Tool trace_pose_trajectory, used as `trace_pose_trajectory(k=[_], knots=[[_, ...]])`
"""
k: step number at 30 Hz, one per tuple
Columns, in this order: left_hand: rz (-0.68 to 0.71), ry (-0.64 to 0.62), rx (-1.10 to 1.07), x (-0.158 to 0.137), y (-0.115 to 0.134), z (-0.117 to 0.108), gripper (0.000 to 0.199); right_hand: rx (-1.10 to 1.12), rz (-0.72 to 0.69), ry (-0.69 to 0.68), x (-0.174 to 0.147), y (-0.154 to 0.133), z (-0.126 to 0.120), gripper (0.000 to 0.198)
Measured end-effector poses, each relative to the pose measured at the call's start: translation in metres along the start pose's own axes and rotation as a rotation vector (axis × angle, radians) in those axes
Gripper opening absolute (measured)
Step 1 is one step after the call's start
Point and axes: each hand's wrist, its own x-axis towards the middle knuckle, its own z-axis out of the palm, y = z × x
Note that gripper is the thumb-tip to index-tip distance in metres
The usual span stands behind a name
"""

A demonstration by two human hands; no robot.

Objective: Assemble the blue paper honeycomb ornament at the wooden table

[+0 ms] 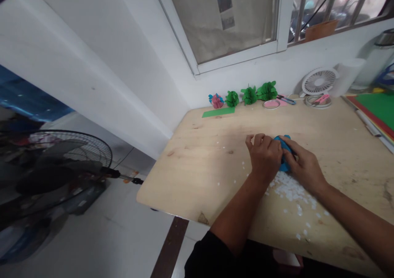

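Blue folded piece between two hands, wooden table by a window

Far left: floor fan, cut off by the picture edge, blurred; round wire cage, dark blades. Above it, glossy blue material, also cut off; nature unclear.

Table: pale wood, visible knots, rounded corner. At its back, a flat green strip; just behind, a pink-and-blue ball of fanned folds, paper by the look, then three green figures of similar make.

Behind the window pane, small printed pictures, too small to read.

Left hand: fingers half curled, thumb side against the blue piece; thumb hidden, so cannot tell whether it grips. Blue piece sits over the right half of the table, mostly covered by the hands; full shape hidden. Below it, loose white scraps, small and flat, thickly strewn.

Right hand: closed around the piece, thumb on the near side, fingertips partly hidden.

Farther right, along the wall: small white fan, ribbed round grille; beside it a plain white cylinder. Right edge: stacked green, red and yellow sheets, cut off.
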Motion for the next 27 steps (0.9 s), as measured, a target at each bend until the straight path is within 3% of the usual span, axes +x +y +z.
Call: trace_pose_trajectory(k=[8, 15, 22, 27], knots=[[-0.173, -0.039, -0.125, 0.003, -0.001, 0.001, 0.009, 0.023, 0.043, -0.017, 0.002, 0.003, 0.000, 0.047], [-0.249, -0.013, -0.307, 0.006, 0.001, -0.003, 0.014, 0.119, 0.095, 0.013, 0.005, 0.009, 0.000, 0.055], [-0.099, -0.042, -0.529, 0.006, 0.006, -0.017, 0.013, 0.241, 0.216, 0.139, 0.014, 0.018, -0.003, 0.052], [-0.030, -0.182, -0.555, 0.007, 0.008, -0.023, 0.016, 0.344, 0.321, 0.223, 0.018, 0.022, -0.004, 0.050]])
